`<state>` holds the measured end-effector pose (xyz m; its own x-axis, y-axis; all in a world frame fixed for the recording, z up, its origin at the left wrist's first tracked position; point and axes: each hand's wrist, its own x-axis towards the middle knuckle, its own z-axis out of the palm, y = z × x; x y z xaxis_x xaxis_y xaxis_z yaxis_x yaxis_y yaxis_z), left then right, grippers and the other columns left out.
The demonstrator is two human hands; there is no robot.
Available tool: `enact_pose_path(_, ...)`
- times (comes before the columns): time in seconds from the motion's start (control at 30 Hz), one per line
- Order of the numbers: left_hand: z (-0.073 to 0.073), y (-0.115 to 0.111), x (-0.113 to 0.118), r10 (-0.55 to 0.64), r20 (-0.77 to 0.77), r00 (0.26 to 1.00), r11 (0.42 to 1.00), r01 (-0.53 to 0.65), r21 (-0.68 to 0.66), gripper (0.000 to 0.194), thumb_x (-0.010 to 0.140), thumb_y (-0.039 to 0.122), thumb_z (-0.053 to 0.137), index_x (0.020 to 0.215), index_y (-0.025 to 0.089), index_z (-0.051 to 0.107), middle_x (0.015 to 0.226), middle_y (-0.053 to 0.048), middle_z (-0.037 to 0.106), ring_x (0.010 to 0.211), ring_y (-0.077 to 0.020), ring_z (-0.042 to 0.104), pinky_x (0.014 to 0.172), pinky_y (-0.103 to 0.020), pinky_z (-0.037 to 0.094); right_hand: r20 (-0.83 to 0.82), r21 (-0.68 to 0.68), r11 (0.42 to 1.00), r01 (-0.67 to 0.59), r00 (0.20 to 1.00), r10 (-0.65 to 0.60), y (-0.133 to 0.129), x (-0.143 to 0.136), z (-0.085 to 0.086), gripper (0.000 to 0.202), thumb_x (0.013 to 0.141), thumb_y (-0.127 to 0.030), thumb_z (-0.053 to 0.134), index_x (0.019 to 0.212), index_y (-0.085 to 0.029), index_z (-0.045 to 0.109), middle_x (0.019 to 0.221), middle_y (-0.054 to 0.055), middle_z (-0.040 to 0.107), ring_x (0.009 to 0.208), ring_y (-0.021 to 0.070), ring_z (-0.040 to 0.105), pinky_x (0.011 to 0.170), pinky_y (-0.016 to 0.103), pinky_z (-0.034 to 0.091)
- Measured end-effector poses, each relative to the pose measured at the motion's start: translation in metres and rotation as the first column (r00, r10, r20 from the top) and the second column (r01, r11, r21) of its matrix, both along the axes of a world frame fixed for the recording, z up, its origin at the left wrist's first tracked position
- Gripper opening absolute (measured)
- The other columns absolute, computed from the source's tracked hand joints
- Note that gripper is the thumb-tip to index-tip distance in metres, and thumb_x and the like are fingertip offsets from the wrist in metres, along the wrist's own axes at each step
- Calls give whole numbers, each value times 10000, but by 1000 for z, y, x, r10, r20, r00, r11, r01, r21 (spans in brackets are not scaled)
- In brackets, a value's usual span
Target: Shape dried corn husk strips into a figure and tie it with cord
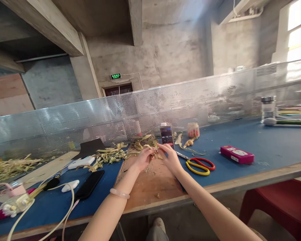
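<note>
**Head view: bringing both hands together over a small scrap at the wooden board (141, 195)**

Holding left hand (143, 158) and right hand (171, 159) close together above the far part of the board, with a small scrap (153, 156) at or just beside the fingertips, too blurred to name. Curled inward on the left, as if pinching; longer, only partly bent, on the right. Impossible to tell how firmly either hand grips, or which bears the scrap.

Best to steady the scrap lightly with one hand and work with small finger movements of the other, judging by its small size. Keep low over the board to catch crumbs, clear of the dry leaves (144, 143) and upright timer phone (167, 136) at its far end. Mind the scissors (190, 159) just right of the board.

Reaching in from either side of the board's near edge: slanting up and rightward with the left forearm, bracelet (119, 193) above the wrist; slanting up and leftward with the right. Meeting in a narrow peak, with wrists only slightly bent.
</note>
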<state>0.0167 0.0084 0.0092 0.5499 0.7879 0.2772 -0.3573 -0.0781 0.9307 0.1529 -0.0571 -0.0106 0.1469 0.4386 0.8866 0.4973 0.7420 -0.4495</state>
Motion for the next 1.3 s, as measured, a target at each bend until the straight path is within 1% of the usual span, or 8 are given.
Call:
enact_pose_path(0.13, -3, 7, -6, -27, -77, 997, 1000, 28, 12, 157, 595, 198, 734, 693, 127, 635, 633, 11, 565, 503, -55, 473, 458, -189, 321, 39, -33, 997, -64, 997, 65, 4, -3, -2, 229, 822, -201, 499, 978, -212, 666, 825, 44, 604, 766, 154, 588, 719, 270, 485)
enact_pose_path(0.27, -4, 9, -10, -53, -113, 992, 998, 57, 25, 148, 610, 198, 722, 699, 129, 626, 646, 10, 561, 514, -57, 471, 463, -189, 318, -3, -49, 997, -67, 998, 67, 5, -4, -3, 192, 814, -210, 509, 838, -193, 699, 756, 43, 616, 690, 152, 592, 653, 266, 492)
enact_pose_path(0.33, -5, 7, -9, -66, -101, 993, 997, 70, 31, 147, 625, 198, 711, 727, 141, 623, 676, 10, 561, 542, -61, 479, 477, -189, 328, -31, -46, 997, -61, 998, 60, 4, -3, -3, 196, 815, -218, 505, 812, -188, 699, 757, 47, 621, 675, 151, 591, 627, 262, 493)
enact_pose_path(0.47, -4, 2, -5, -88, -66, 994, 995, 91, 43, 147, 650, 198, 685, 773, 158, 615, 714, 7, 562, 573, -68, 489, 493, -193, 340, -49, -31, 998, -56, 997, 54, 2, -3, -4, 207, 826, -220, 488, 835, -187, 692, 788, 51, 625, 700, 154, 592, 646, 262, 488)
enact_pose_path(0.7, -1, -4, -6, -100, -29, 995, 994, 101, 33, 97, 657, 185, 624, 748, 174, 593, 704, 12, 531, 567, -79, 488, 467, -203, 352, -12, -27, 998, -60, 998, 60, -4, -7, -1, 209, 832, -223, 488, 855, -183, 692, 807, 60, 624, 734, 161, 588, 699, 267, 475)
enact_pose_path(0.9, 1, -6, -7, -83, -23, 996, 996, 83, 13, 109, 626, 160, 586, 734, 170, 586, 673, 6, 520, 571, -92, 496, 469, -200, 363, -14, -26, 998, -59, 998, 58, -8, -9, 2, 208, 825, -231, 489, 831, -181, 691, 797, 68, 631, 709, 164, 590, 676, 275, 478)
enact_pose_path(1.1, 3, -11, -4, -50, 23, 998, 999, 50, -8, 125, 608, 146, 594, 730, 169, 577, 686, 8, 524, 588, -90, 496, 497, -201, 379, -35, -30, 998, -64, 997, 63, -9, -10, 3, 195, 811, -225, 496, 835, -184, 685, 807, 66, 634, 725, 167, 594, 686, 288, 485)
enact_pose_path(1.3, 4, -13, -6, -87, 10, 996, 996, 88, -20, 119, 608, 157, 615, 717, 170, 569, 629, 19, 505, 533, -82, 479, 452, -196, 344, -35, -57, 993, -103, 994, 101, -9, -9, 4, 190, 799, -193, 501, 820, -173, 689, 785, 61, 625, 712, 161, 594, 653, 269, 488)
